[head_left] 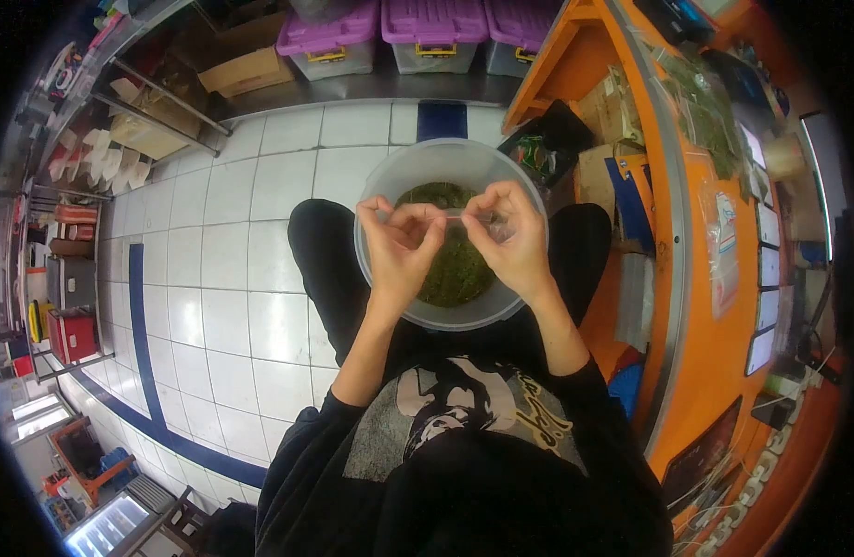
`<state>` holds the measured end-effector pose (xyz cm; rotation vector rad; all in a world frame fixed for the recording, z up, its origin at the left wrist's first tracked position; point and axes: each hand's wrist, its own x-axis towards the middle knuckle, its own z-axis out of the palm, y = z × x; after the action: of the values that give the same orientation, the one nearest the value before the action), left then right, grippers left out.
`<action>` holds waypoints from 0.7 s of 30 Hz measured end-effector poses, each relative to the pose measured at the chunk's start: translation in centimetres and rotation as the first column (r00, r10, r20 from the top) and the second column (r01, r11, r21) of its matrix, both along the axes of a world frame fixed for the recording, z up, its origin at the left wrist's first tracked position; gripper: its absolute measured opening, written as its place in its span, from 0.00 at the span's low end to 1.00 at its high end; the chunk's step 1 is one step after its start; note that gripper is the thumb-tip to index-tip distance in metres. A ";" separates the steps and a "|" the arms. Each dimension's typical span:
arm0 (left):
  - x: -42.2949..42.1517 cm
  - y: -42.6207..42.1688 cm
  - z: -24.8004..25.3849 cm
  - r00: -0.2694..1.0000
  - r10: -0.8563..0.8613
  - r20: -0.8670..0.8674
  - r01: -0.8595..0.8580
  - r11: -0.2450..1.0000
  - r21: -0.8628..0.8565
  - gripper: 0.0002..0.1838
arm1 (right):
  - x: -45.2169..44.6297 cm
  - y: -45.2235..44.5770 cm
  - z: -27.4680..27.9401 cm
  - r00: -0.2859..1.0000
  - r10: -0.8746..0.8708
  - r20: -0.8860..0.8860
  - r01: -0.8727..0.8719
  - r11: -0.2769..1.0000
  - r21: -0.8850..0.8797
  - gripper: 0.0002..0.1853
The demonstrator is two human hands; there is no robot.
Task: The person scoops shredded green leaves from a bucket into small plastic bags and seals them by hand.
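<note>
Bucket contents (pixel 455 278) look green — box lids (pixel 434 28) purple.

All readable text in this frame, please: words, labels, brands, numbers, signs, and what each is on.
None reads for certain.
Black shirt: pale script on the chest print, too warped to quote.
Clear packet on the orange counter: blue and red marking, too small to read.
Green packet beside the tub: markings too blurred.
Tub: no lettering visible.

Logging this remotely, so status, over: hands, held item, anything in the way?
Left hand and right hand pinching a thin pale strip. Strip above open tub of green material. Nothing seen blocking either hand.
</note>
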<state>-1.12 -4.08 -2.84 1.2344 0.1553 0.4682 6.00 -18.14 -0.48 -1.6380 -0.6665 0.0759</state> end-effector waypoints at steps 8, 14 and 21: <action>0.0 0.3 0.2 0.995 -0.094 -0.037 0.098 0.989 0.114 0.30 | -0.2 0.3 -0.8 0.999 -0.019 0.044 0.019 1.000 0.010 0.15; -0.1 1.0 0.6 0.987 -0.135 -0.084 0.150 0.964 0.221 0.30 | 0.1 -0.8 0.3 0.999 0.043 0.033 -0.043 0.999 -0.016 0.15; -0.2 0.6 3.2 0.975 -0.127 -0.182 0.169 0.958 0.233 0.39 | 0.9 -3.0 2.7 0.997 0.074 0.022 -0.070 0.987 -0.143 0.12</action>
<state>-1.31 -3.53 0.31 1.5191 0.1472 0.2580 6.92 -21.16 2.21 -1.7540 -0.7553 0.1565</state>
